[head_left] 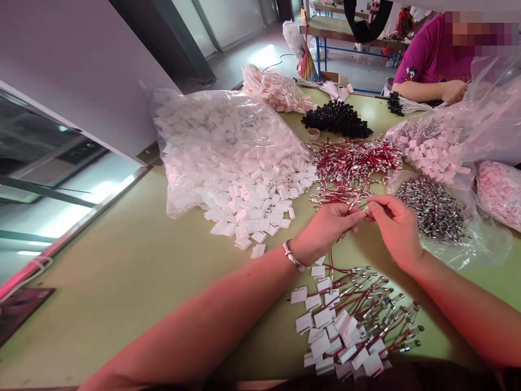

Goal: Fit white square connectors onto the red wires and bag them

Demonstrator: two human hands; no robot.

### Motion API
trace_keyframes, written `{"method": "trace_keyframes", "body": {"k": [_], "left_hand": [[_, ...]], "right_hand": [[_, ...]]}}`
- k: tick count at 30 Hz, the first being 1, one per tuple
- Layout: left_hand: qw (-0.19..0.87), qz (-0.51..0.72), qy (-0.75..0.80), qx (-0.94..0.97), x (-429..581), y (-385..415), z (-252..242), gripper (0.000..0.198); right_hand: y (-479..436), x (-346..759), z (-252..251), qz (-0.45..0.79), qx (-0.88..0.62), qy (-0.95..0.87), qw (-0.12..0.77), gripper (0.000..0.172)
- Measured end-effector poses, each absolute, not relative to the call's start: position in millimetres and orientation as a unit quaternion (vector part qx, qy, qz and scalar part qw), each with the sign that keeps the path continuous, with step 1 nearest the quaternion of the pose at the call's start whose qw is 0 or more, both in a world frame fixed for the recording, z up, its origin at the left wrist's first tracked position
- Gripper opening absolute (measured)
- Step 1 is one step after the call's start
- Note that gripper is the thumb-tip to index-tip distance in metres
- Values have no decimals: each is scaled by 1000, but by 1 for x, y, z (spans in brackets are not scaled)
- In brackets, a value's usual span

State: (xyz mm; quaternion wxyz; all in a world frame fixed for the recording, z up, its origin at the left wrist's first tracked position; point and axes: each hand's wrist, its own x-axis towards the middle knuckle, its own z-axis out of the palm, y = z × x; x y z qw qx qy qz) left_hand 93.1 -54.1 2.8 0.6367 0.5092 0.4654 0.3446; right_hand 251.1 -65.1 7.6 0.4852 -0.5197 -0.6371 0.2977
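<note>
Evidently, the left hand (340, 218) and right hand (394, 220) both pinch a thin lead (354, 202) between thumb and finger, above the table near the red wire pile (356, 162); its end fitting is too small to tell. Recommended: keep both pinches close and aligned, without kinking the lead. The green table (142, 271) bears loose white housings (260, 212) and metal parts (433, 209). Across it, a co-worker (433, 60) occupies the far side; another bench (329, 26) stands beyond.
</note>
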Motion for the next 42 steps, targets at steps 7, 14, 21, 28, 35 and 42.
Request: {"method": "trace_keyframes", "body": {"k": [7, 14, 21, 28, 35, 42], "left_hand": [[623, 364, 481, 498, 89, -55, 8, 21], [628, 345, 472, 513, 84, -52, 7, 32], [566, 366, 487, 555, 82, -53, 7, 33], [556, 367, 484, 567, 83, -54, 5, 22], [362, 362, 438, 739, 77, -55, 0, 21], [306, 274, 430, 804, 75, -48, 3, 22]], "right_hand": [[-72, 253, 1, 72, -417, -803, 420, 18], [-69, 259, 5, -46, -424, -860, 279, 26], [-62, 273, 7, 92, -479, -798, 355, 21], [-62, 267, 5, 181, -470, -779, 374, 17], [-62, 271, 20, 331, -488, -758, 278, 16], [-57, 273, 14, 368, -523, -733, 232, 18]]}}
